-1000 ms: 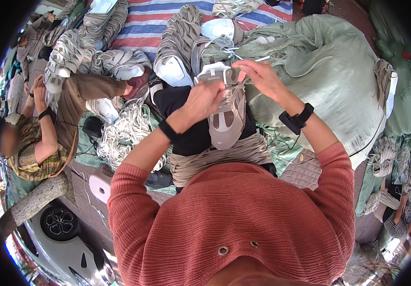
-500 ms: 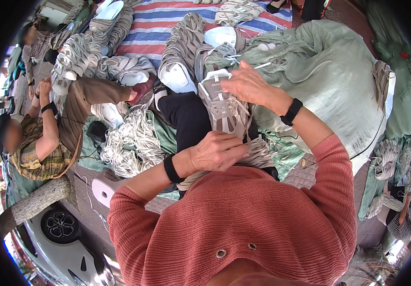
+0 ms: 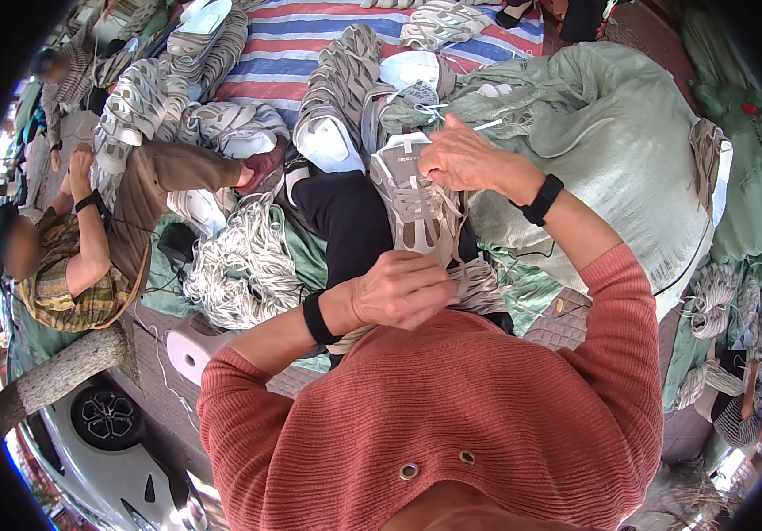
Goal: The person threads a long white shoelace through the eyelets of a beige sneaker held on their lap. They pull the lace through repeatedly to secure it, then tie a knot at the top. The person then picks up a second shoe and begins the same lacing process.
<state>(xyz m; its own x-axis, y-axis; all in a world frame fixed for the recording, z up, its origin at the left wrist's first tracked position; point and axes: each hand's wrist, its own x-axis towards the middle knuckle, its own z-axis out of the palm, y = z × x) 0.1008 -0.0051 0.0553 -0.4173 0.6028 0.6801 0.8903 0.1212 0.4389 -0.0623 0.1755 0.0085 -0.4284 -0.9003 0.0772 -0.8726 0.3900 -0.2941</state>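
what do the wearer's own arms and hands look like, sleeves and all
Ribbed, coral-red knit sleeves end on the forearms. The left hand and right hand are ungloved. One black wristband circles the left wrist, another the right.

A striped red, white and blue tarp [image 3: 268, 65] covers part of the paved ground [image 3: 563, 322] outdoors. A pale car [image 3: 114, 473] stands near a rough trunk [image 3: 67, 376], daylight glaring beyond.

left hand [image 3: 405, 290]: lowered, tongue to toe | shoe [image 3: 413, 196]: toe now covered (hands [image 3: 467, 159] wider apart)
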